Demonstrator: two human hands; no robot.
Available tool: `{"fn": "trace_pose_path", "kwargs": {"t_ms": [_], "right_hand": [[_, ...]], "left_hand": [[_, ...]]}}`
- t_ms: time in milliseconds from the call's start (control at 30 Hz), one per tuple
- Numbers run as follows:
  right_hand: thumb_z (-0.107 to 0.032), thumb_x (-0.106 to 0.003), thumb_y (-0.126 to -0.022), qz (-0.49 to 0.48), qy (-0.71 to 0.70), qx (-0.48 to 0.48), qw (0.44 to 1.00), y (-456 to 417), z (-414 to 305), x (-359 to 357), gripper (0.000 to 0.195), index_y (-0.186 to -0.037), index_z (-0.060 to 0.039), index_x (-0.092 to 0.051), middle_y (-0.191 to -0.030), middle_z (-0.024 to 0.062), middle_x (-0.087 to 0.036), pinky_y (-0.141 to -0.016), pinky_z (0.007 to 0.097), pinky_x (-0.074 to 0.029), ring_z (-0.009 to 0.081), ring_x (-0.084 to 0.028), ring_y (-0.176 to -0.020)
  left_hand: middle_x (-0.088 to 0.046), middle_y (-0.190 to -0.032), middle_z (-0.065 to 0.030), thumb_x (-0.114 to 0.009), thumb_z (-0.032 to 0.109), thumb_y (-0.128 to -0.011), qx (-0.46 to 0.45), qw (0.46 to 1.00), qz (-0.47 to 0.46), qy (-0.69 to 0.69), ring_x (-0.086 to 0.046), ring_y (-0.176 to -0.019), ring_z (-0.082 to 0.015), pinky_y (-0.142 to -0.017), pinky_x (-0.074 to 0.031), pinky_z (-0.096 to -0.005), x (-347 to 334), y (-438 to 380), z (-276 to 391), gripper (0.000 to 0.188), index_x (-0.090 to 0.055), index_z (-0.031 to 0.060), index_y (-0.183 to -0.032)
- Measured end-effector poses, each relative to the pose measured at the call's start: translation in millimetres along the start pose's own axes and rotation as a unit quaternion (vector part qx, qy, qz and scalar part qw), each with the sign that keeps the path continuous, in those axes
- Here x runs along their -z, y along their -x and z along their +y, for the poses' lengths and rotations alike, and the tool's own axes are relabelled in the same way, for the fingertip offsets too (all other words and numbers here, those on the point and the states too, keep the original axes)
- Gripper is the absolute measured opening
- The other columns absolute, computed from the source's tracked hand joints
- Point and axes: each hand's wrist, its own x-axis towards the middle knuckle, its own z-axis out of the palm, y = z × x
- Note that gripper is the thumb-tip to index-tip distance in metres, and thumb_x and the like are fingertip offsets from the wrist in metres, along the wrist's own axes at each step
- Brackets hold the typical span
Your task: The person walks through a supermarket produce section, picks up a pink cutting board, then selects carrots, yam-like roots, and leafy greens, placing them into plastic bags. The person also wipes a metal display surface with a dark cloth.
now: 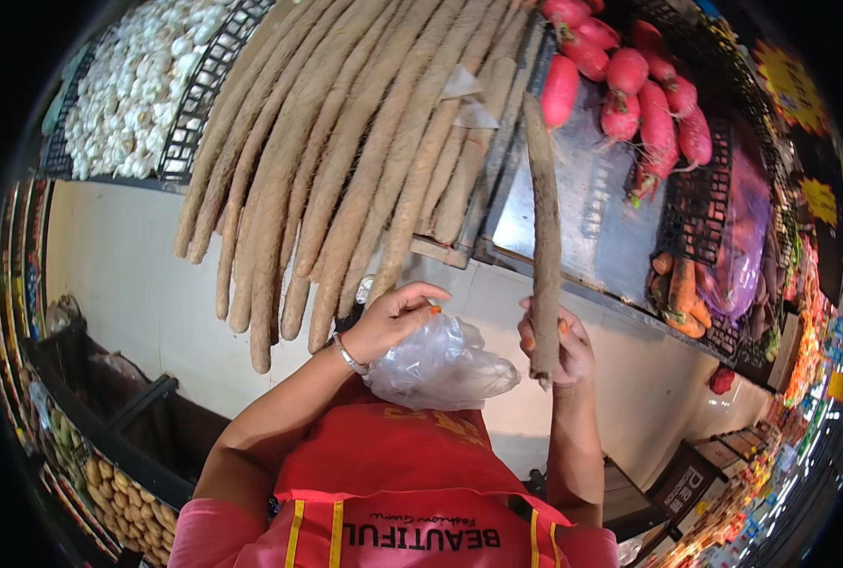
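A long brown yam root (545, 234) stands nearly upright in my right hand (567, 344), gripped near its lower end. My left hand (396, 319) is curled over a crumpled clear plastic bag (439, 369) in front of my red apron (386, 454). Whether its fingers pinch the bag is hard to see. Beyond my hands lies a row of similar long yams (322, 170) on the stand, their near ends overhanging its edge. Small white paper pieces (464, 85) rest on the yams at the right.
White garlic bulbs (141, 78) fill a black crate at the far left. Pink radishes (627, 78) lie on a metal shelf (570, 184) at the right, with carrots (684, 291) at its near corner. Potatoes (126, 504) and a dark bin (130, 397) stand at the lower left.
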Motion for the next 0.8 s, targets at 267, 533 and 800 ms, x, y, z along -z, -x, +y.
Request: {"fn": "trace_pose_path", "kwargs": {"t_ms": [267, 533, 800], "right_hand": [[-0.030, -0.049, -0.084, -0.091, -0.075, 0.106, 0.987, -12.9, 1.8, -8.2, 0.051, -0.118, 0.0062, -0.037, -0.081, 0.0137, -0.052, -0.066, 0.0251, -0.039, 0.0176, -0.049, -0.078], [-0.031, -0.057, -0.077, -0.070, 0.072, 0.055, 0.993, 7.6, -16.7, -20.2, 0.051, -0.109, 0.0077, -0.048, -0.078, 0.0110, -0.056, -0.063, 0.0263, -0.041, 0.0167, -0.054, -0.070], [0.004, -0.060, -0.067, -0.018, 0.214, 0.012, 0.977, 22.0, -41.1, -31.3, 0.038, -0.105, 0.0053, -0.055, -0.093, 0.0074, -0.059, -0.073, 0.0233, -0.042, 0.0107, -0.054, -0.083]], "left_hand": [[-0.054, -0.093, -0.0022, -0.047, 0.007, -0.085, -0.033, 0.986, -0.117, -0.109, -0.048, -0.085, -0.0073, -0.078, -0.039, -0.0212, -33.3, -4.0, 30.4, 0.026, -0.049, 0.0049, -0.111], [-0.053, -0.100, -0.0028, -0.047, 0.019, -0.087, -0.154, 0.985, -0.054, -0.063, -0.049, -0.090, -0.0089, -0.080, -0.038, -0.0227, -29.5, -28.8, 99.8, 0.037, -0.041, 0.0039, -0.120], [-0.056, -0.092, -0.0022, -0.052, 0.012, -0.084, -0.169, 0.986, -0.016, -0.002, -0.050, -0.084, -0.0073, -0.075, -0.041, -0.0218, -32.5, -16.4, 129.1, 0.020, -0.052, -0.0006, -0.100]]}}
